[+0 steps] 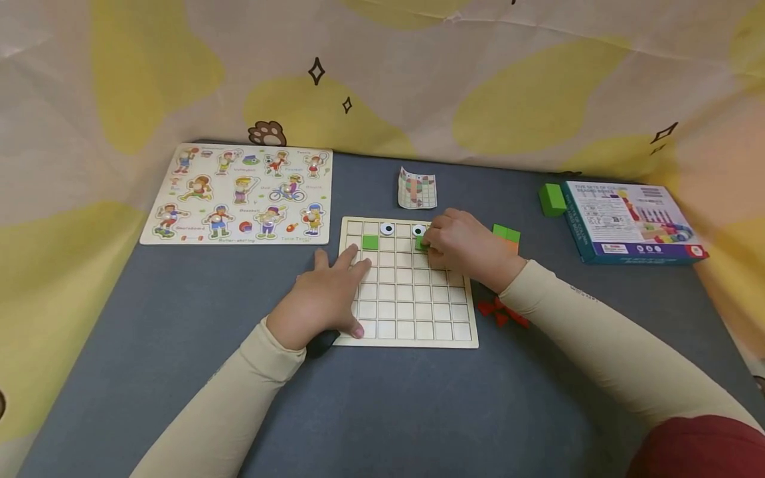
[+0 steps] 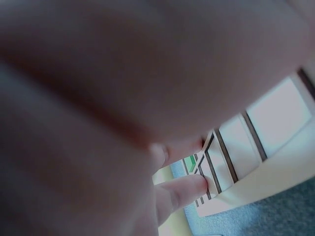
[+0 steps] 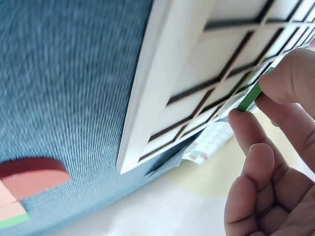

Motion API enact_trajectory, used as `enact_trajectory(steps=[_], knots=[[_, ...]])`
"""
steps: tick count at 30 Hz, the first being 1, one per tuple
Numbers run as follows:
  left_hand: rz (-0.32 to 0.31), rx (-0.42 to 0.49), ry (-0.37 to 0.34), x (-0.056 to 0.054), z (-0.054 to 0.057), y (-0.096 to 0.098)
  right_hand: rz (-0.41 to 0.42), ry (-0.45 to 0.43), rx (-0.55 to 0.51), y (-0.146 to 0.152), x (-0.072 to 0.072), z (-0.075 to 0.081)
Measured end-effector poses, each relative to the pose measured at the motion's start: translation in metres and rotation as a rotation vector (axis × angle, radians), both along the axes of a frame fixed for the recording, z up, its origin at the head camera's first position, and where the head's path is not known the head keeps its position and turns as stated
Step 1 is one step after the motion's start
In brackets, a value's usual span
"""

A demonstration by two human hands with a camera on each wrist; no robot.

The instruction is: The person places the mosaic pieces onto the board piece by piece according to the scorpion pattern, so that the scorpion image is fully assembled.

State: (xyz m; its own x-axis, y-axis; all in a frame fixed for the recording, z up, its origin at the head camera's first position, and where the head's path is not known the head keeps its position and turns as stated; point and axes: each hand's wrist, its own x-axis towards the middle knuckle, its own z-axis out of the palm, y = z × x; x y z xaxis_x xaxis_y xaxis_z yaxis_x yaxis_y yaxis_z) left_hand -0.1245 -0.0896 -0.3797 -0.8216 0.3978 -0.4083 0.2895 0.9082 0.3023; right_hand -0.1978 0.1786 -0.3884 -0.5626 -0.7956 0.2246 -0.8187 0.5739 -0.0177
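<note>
A wooden grid board [image 1: 412, 344] lies flat on the table. My left hand [image 1: 319, 295] rests on its left edge with fingers spread; in the left wrist view two fingertips [image 2: 189, 189] touch the board's side. Near the top right of the grid, my right hand [image 1: 469, 245] pinches a small green square tile [image 3: 250, 97] between thumb and finger, tilted against the cells. Another green tile [image 1: 370, 242] sits flat in a cell at the upper left. Two round eye pieces, a left one [image 1: 387, 229] and a right one [image 1: 419, 230], occupy the top row.
Behind the board stands a creased pattern card [image 1: 417, 189]. A sports picture puzzle [image 1: 236, 192] lies at back left. To the right are green tiles [image 1: 507, 232], red pieces [image 1: 501, 312] partly under the forearm, a green block [image 1: 552, 200] and a toy box [image 1: 636, 222].
</note>
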Motion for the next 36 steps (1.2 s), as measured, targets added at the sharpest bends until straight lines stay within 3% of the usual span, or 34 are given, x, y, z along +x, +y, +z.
enact_trajectory(steps=[10,23,29,36], knots=[[-0.001,0.002,0.009,0.0,0.0,0.0,0.024,0.003,0.009,0.003,0.0,-0.004],[-0.003,-0.013,0.005,-0.001,0.0,0.0,0.014,-0.092,0.017,0.026,0.001,-0.003],[-0.003,-0.012,0.004,-0.001,-0.002,0.0,-0.071,-0.1,0.091,0.023,0.001,0.002],[-0.001,-0.006,0.01,-0.001,-0.002,0.0,-0.176,-0.242,0.112,0.014,0.0,0.009]])
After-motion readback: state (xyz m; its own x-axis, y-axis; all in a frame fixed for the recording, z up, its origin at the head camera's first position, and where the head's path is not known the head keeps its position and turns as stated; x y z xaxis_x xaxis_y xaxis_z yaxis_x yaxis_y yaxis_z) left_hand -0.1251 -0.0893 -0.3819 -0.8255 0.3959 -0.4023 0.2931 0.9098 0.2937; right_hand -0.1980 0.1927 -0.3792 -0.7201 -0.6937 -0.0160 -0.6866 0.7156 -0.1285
